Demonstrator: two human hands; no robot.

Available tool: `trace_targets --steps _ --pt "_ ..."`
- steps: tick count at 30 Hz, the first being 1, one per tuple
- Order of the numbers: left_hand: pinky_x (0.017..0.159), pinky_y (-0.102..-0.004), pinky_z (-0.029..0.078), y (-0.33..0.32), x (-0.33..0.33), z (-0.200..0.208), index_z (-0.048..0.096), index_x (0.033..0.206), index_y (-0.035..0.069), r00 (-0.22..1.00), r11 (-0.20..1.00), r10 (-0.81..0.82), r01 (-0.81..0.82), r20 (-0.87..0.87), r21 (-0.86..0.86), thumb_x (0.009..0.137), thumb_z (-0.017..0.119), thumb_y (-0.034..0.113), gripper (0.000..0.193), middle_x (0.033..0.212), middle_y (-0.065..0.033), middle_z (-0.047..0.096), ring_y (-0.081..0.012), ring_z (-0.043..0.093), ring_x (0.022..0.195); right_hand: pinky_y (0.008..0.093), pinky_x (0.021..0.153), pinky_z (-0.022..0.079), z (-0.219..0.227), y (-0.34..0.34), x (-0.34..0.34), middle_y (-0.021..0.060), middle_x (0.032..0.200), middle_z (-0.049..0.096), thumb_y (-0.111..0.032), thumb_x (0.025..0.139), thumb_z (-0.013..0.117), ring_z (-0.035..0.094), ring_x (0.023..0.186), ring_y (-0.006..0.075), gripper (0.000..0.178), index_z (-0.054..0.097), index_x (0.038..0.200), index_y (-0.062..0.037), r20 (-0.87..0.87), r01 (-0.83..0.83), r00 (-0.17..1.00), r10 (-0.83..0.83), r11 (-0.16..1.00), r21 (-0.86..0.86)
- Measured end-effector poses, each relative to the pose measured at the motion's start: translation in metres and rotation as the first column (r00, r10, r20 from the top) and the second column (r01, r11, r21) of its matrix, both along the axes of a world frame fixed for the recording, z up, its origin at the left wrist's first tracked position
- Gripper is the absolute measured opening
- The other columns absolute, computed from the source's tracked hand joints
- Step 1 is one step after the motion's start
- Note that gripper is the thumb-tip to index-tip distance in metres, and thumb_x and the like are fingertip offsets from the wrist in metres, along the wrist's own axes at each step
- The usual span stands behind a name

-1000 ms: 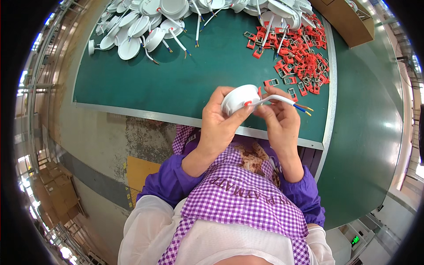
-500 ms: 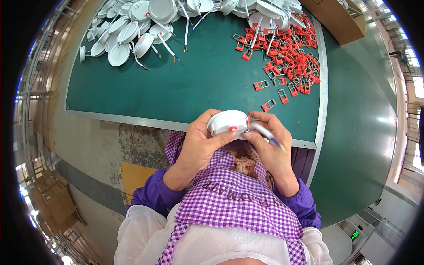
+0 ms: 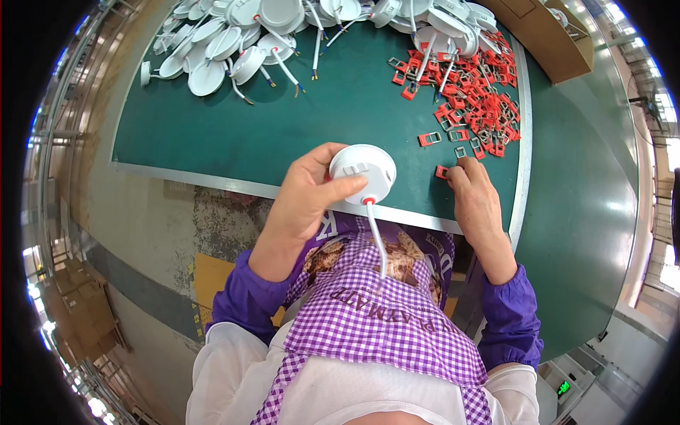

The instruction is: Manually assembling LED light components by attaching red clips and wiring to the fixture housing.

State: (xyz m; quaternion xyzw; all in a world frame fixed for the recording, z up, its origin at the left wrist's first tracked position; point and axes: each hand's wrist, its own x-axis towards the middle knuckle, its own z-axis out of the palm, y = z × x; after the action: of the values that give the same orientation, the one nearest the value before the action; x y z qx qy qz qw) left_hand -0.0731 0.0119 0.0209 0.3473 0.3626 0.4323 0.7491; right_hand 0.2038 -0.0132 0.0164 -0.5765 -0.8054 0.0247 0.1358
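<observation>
My left hand (image 3: pixel 306 190) grips a round white lamp housing (image 3: pixel 368 185) by its left side, thumb lying across the back. From a red grommet at its lower edge a white cable (image 3: pixel 378 237) hangs down over my apron. A bit of red shows at the housing's left edge, mostly behind my fingers. Over the green table, at the near side of the pile, my right hand (image 3: pixel 478 198) has its fingers curled together on a red spring clip (image 3: pixel 441 172) with a metal loop. The fingers cover part of it and of the clip beside it.
A heap of red clips (image 3: pixel 489 106) lies on the table's right side. Many white lamp housings (image 3: pixel 227 42) with cables are piled along the back. A cardboard box (image 3: pixel 545 35) stands at the back right. A metal edge (image 3: pixel 234 185) borders the table's front.
My right hand has let go of the lamp housing and moved right to the clips. My left hand has turned the housing, so its back faces up and its cable hangs toward me.
</observation>
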Motion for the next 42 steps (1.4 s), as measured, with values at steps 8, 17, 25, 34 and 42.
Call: trace_targets --steps 8,17,25,34,42 --pt "0.087 -0.0424 0.06 -0.008 0.03 -0.013 0.049 0.123 0.002 0.986 0.984 0.035 -0.006 0.163 -0.177 0.093 0.063 0.005 0.033 0.116 -0.0123 0.062 -0.0227 0.065 0.106 0.0275 0.064 0.053 0.021 -0.001 -0.023 0.012 0.096 0.069 -0.001 0.094 0.057 0.069 0.077 0.0167 0.009 0.056 0.103 0.0013 -0.716 0.082 0.552 -0.428 0.882 -0.464" --pt "0.085 -0.0283 0.056 -0.013 0.042 -0.014 0.055 0.119 -0.001 0.986 0.995 0.08 -0.072 -0.145 0.065 0.088 0.069 0.002 0.034 0.11 -0.0086 0.064 -0.0133 0.064 0.098 0.0258 0.061 0.053 0.017 -0.002 -0.051 0.0112 0.084 0.07 -0.003 0.088 0.067 0.069 0.071 0.0151 0.012 0.062 0.098 0.0018 -0.684 0.297 0.594 -0.424 0.905 -0.303" --pt "0.085 -0.0274 0.056 -0.011 0.042 -0.021 0.056 0.119 -0.001 0.978 0.989 0.093 -0.069 -0.188 0.128 0.087 0.07 0.003 0.035 0.11 -0.0072 0.063 -0.0118 0.063 0.098 0.0304 0.061 0.052 0.021 -0.008 -0.061 0.0139 0.083 0.067 0.001 0.085 0.067 0.067 0.069 0.0209 0.011 0.066 0.096 0.0026 -0.674 0.141 0.7 -0.235 0.971 -0.192" --pt "0.084 -0.0262 0.053 -0.011 0.04 -0.017 0.059 0.118 -0.002 0.957 0.972 0.073 -0.006 -0.28 0.235 0.088 0.07 0.002 0.032 0.108 -0.006 0.064 -0.0113 0.062 0.097 0.0302 0.06 0.054 0.025 -0.012 -0.067 0.0136 0.081 0.067 0.003 0.086 0.065 0.069 0.069 0.0214 0.01 0.066 0.095 0.0038 -0.685 0.119 0.683 -0.253 0.964 -0.237" --pt "0.084 -0.0268 0.053 -0.007 0.037 -0.01 0.06 0.115 -0.002 0.959 0.962 0.034 0.044 -0.28 0.269 0.086 0.071 0.002 0.032 0.105 -0.0057 0.065 -0.0109 0.062 0.096 0.0264 0.063 0.055 0.02 -0.011 -0.068 0.0105 0.08 0.068 0.003 0.086 0.067 0.07 0.072 0.0158 0.011 0.065 0.096 0.0033 -0.73 0.162 0.622 -0.284 0.958 -0.235"
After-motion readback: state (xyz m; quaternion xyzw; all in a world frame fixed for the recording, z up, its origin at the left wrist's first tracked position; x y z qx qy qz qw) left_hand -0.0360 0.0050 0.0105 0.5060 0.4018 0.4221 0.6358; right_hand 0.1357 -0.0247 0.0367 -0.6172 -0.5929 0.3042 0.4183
